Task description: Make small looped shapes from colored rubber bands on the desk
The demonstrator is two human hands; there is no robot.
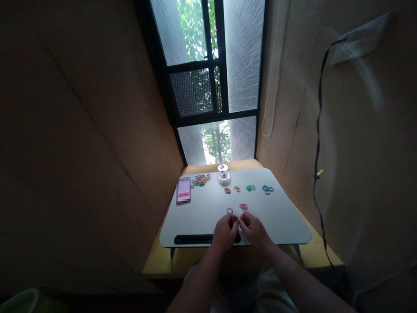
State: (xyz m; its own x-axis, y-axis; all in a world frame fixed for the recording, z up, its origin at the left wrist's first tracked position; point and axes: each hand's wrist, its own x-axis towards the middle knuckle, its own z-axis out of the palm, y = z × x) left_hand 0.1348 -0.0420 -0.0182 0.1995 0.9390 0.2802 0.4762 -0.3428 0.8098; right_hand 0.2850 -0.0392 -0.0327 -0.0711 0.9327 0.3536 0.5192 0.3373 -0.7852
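Observation:
Over the front of a white lap table (195, 217), my left hand (225, 230) and my right hand (254, 228) meet, fingers closed in pinches. Between the fingertips is something small and yellowish, too small to name. Just beyond them lie a purple ring (230, 210) and a pink cluster of rings (243, 206). Farther back, small groups of rings form a row: red (227, 190), yellow (237, 189), green (250, 188) and blue (267, 189). A mixed-colour pile of rings (201, 180) sits at the back left.
A phone-like object with a blurred face (183, 190) lies at the left edge. A clear round container (223, 175) stands at the back. A dark slot (193, 239) runs along the front edge. A black cable (318, 130) hangs down the right wall.

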